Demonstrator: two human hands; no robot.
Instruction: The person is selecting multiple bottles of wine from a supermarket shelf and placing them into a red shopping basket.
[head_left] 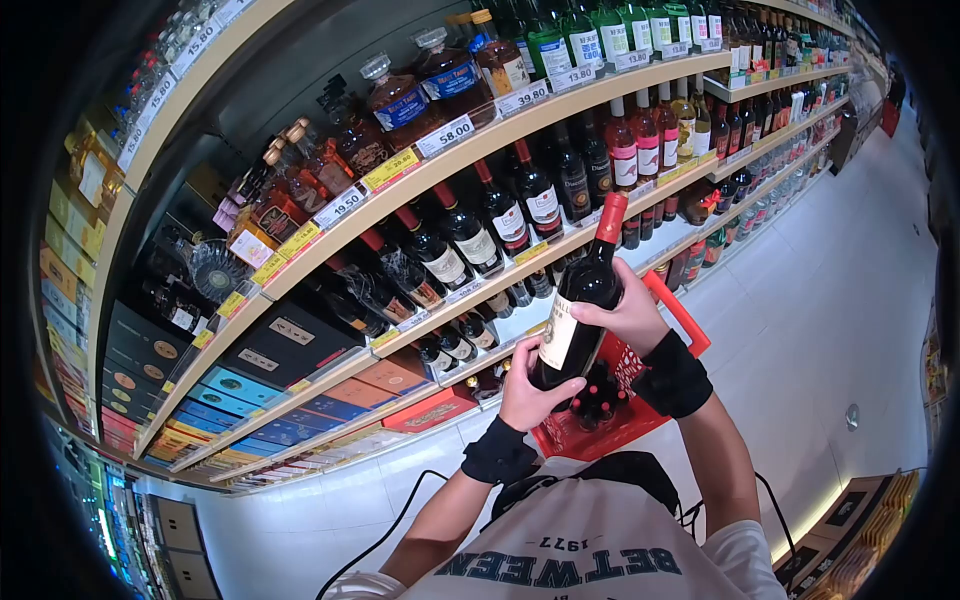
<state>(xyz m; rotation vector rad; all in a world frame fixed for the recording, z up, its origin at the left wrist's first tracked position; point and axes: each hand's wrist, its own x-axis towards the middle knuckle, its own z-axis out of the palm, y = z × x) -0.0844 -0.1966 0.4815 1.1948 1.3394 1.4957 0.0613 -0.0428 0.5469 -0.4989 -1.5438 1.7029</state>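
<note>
A dark wine bottle (597,283) with a red-capped neck and a cream label is held tilted in front of me, its neck pointing up and away. My left hand (533,387) is closed around the lower end, thumb across the base. Higher up, at the shoulder, my right hand (628,312) grips the bottle with its thumb over the label's edge. Beneath the bottle stands a red shopping basket (640,425), partly hidden by my arms. Several small red-topped bottles (598,400) sit inside it.
Shelving (450,140) with price tags curves along the left and ahead, carrying rows of wine bottles (465,235), green bottles (610,35) and boxed goods (290,340). Pale tiled floor (800,300) runs down the right side. Another display (860,530) stands at the lower right.
</note>
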